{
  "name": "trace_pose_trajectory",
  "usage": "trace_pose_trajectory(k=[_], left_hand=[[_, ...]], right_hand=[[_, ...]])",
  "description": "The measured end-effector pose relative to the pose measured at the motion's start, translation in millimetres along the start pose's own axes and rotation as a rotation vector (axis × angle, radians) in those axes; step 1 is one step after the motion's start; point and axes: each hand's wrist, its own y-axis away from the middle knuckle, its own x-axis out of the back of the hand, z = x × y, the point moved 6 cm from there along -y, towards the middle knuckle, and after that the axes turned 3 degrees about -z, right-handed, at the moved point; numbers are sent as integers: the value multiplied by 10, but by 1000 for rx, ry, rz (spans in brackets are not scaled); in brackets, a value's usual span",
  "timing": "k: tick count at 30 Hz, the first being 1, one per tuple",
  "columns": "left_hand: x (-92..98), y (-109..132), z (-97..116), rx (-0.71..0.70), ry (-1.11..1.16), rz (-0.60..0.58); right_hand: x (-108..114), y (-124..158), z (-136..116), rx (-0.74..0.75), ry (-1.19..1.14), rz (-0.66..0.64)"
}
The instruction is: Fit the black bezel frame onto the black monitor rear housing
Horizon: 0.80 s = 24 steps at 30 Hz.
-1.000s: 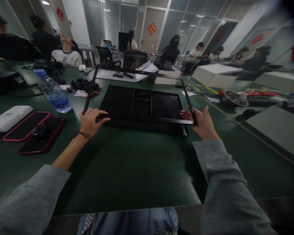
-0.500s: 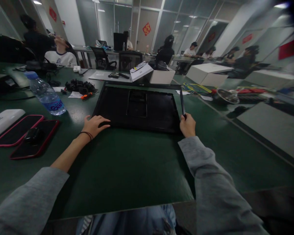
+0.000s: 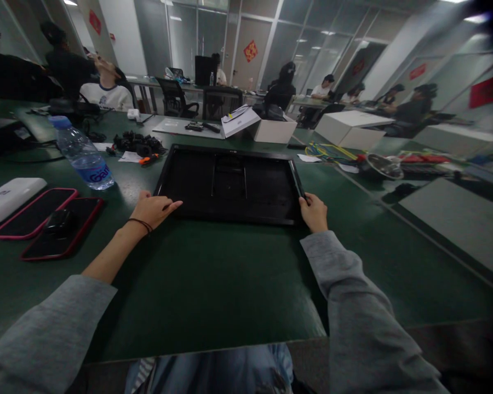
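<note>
A black monitor back panel (image 3: 230, 183) lies flat on the green table (image 3: 213, 284), with a thin black frame (image 3: 296, 178) resting along its edges. My left hand (image 3: 152, 209) lies on the near left corner of the frame, fingers pointing right and pressed flat. At the near right corner, my right hand (image 3: 313, 212) is closed around the frame's right bar. Both forearms wear grey sleeves.
A water bottle (image 3: 83, 156) stands at the left, with two red-edged phones (image 3: 45, 219) and a white box (image 3: 10, 197) nearer me. Black parts (image 3: 137, 142) and white boxes (image 3: 271, 130) lie behind the panel. Cables and a fan (image 3: 380, 164) sit at the right. Several people sit at far tables.
A second ago both hands held the thin frame lifted above the panel. It has come down onto the panel; my left hand now rests flat on it, my right hand still grips its right bar.
</note>
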Motion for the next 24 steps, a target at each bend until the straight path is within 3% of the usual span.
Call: trace_pose_trajectory(k=[3,5,9,12,15,24], left_hand=[[51,66,17,-11,-16,26],[137,113,20,-1,-42,116],[277,182,-120,182,-89,325],[203,180,-301,320,-78,289],[129,170,-416,360,-45,247],[241,210,-382,378,17,288]], right_hand=[[-40,26,-66,26,-3,-26],[-56,34,-100,44,-9,-37],[-48,60,-175,89,-25,-29],[-6,111,-242,106,-11,35],[4,158,-300,118,0,58],[-6,143,-308,119,11,32]])
